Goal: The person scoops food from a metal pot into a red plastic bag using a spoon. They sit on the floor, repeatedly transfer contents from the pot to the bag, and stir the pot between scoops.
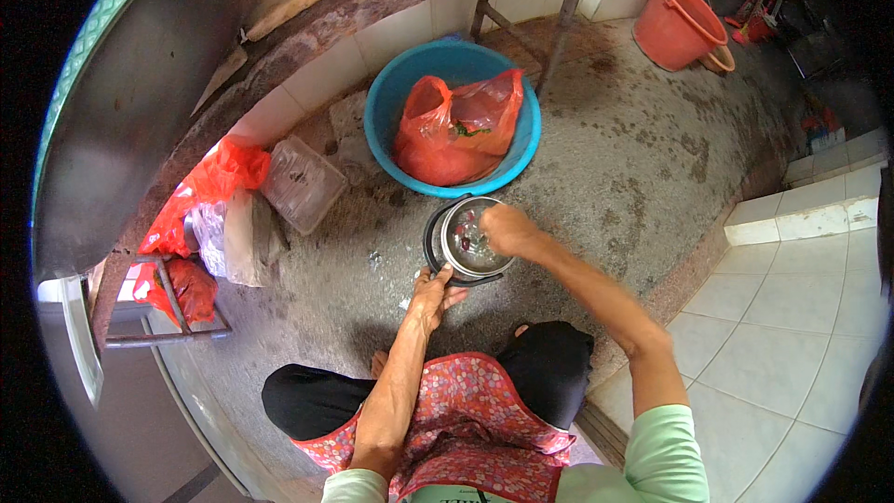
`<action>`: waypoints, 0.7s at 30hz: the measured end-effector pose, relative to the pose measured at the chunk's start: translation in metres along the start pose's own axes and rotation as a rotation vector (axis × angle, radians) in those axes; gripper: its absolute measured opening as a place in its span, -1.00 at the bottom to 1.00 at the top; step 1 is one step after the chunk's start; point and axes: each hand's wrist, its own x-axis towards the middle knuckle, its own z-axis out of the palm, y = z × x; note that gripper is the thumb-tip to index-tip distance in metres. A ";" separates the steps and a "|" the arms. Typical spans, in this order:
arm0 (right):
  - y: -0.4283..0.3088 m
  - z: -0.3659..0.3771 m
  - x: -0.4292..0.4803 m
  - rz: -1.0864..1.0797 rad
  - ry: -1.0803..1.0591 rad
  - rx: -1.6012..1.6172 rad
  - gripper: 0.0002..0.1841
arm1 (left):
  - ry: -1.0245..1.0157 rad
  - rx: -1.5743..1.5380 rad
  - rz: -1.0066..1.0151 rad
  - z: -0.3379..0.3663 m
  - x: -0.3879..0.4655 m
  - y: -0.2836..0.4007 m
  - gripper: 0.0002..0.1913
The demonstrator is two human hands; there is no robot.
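Observation:
A round metal pot (pixel 476 236) with a black handle (pixel 429 241) stands before me on the concrete floor. Liquid and small dark red pieces show inside it. My left hand (pixel 434 297) grips the pot's near rim and handle, thumb on top. Over the right side of the opening is my right hand (pixel 508 229), blurred and closed, fingers pointing down; whether it holds a utensil cannot be seen. Just beyond the pot, a blue plastic basin (pixel 452 190) holds a red plastic bag (pixel 454 147) with something green inside.
A clear plastic container (pixel 304 181) lies left of the basin, near red bags (pixel 227 171) and a metal stand (pixel 167 339). Table legs (pixel 559 28) rise behind the basin. A red bucket (pixel 677 28) stands far right. A tiled ledge (pixel 796 223) borders the right side.

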 end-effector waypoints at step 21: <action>0.041 -0.029 -0.063 0.120 0.000 0.779 -0.84 | -0.038 0.017 0.009 -0.002 -0.002 -0.001 -0.64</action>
